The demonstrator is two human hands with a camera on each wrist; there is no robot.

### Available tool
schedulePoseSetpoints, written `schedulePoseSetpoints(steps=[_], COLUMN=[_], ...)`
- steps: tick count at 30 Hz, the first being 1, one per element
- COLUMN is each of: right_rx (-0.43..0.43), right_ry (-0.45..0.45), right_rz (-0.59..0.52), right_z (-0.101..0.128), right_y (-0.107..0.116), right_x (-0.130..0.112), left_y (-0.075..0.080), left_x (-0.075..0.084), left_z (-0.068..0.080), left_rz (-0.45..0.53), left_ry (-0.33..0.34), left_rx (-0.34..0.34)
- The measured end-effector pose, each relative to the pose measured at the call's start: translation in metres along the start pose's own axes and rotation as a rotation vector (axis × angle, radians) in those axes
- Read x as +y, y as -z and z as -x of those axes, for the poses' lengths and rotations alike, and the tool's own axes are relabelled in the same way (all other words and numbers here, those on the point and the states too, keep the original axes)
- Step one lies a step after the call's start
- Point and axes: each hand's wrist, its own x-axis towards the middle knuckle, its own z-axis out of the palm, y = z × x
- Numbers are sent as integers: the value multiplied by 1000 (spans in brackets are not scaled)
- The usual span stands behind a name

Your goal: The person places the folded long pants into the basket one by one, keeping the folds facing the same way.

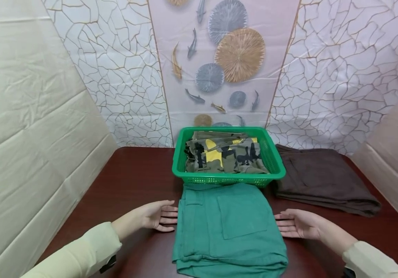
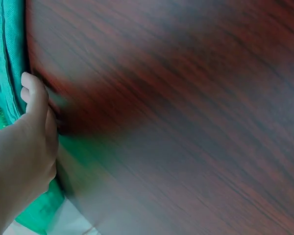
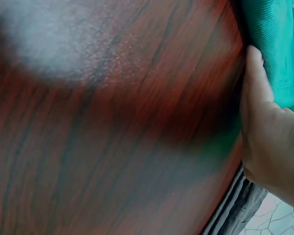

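Note:
Folded green trousers [image 1: 233,227] lie on the dark wooden table, a patch pocket facing up. At their left edge is my left hand [image 1: 159,216], fingers straight and palm turned toward the cloth. My right hand [image 1: 297,224] mirrors it on the right edge, its fingers extended too. In the left wrist view the left fingertips [image 2: 28,81] meet the side of the folded stack. The right wrist view has the right fingers [image 3: 255,63] lying along the opposite side.
Behind the trousers stands a green plastic basket [image 1: 228,178] holding folded camouflage clothing [image 1: 228,154] with yellow patches. Dark brown folded trousers [image 1: 324,179] lie at the back right. Patterned sheets [image 1: 132,69] hang as walls round the table [image 1: 139,173].

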Motion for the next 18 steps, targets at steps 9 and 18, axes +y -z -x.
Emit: schedulePoseSetpoints(steps=[9, 18], right_rx=[6, 97], right_ry=[11, 24], right_rz=[11, 213], right_z=[-3, -16], right_y=[-7, -33], right_x=[1, -7], left_y=[-19, -40], left_x=[9, 23], left_z=[-3, -5], left_rz=[-136, -248], left_ry=[-7, 68], left_rx=[-65, 19])
